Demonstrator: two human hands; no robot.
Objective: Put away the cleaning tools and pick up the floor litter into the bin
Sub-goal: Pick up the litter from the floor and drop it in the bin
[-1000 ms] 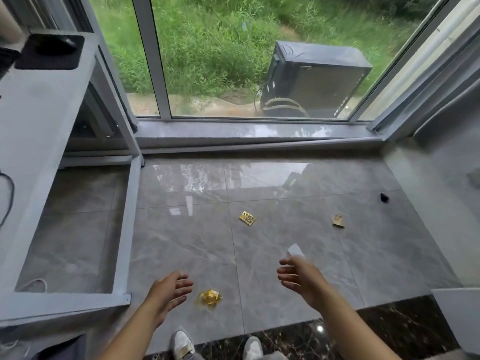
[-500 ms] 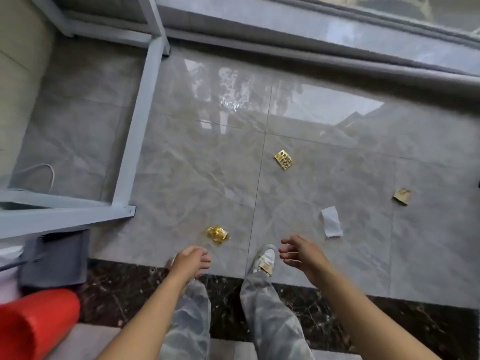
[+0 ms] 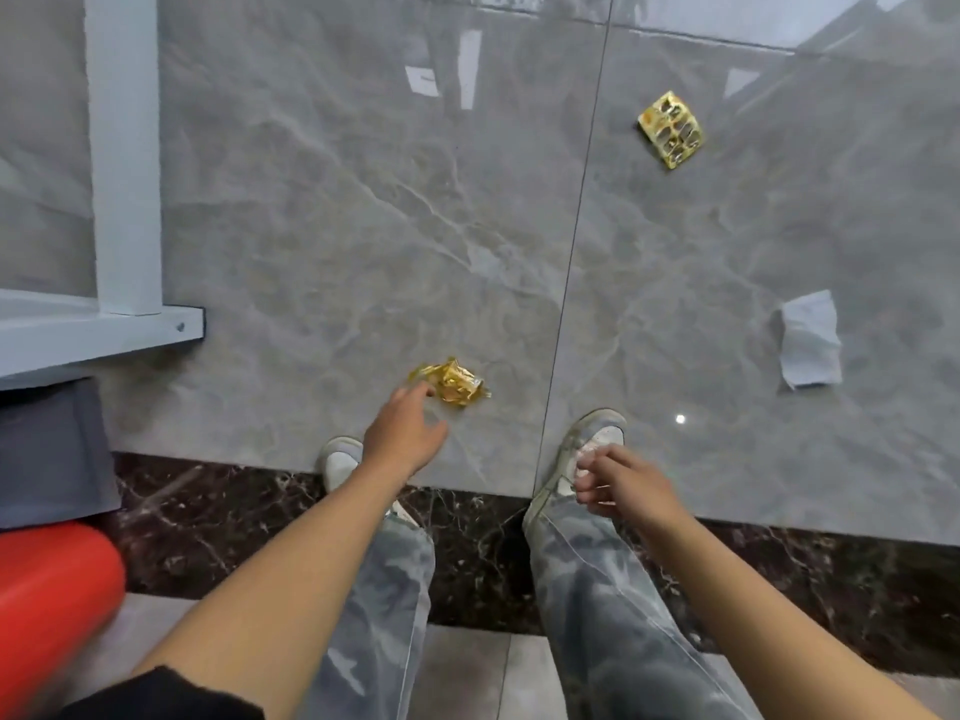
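Note:
A crumpled gold wrapper lies on the grey floor tiles just ahead of my feet. My left hand hovers right beside it, fingers spread, fingertips nearly touching its left edge, holding nothing. My right hand hangs over my right shoe with fingers loosely curled and empty. A flat gold blister pack rests farther off at the upper right. A white paper scrap lies to the right. No bin is clearly in view.
A pale metal frame runs along the left with its foot bar. A dark grey object and a red cylinder sit at the lower left. A dark marble strip crosses under my shoes.
The view has tilted steeply down and closer to the floor. My left hand has reached forward to the gold wrapper. My right hand has stayed back over the shoe.

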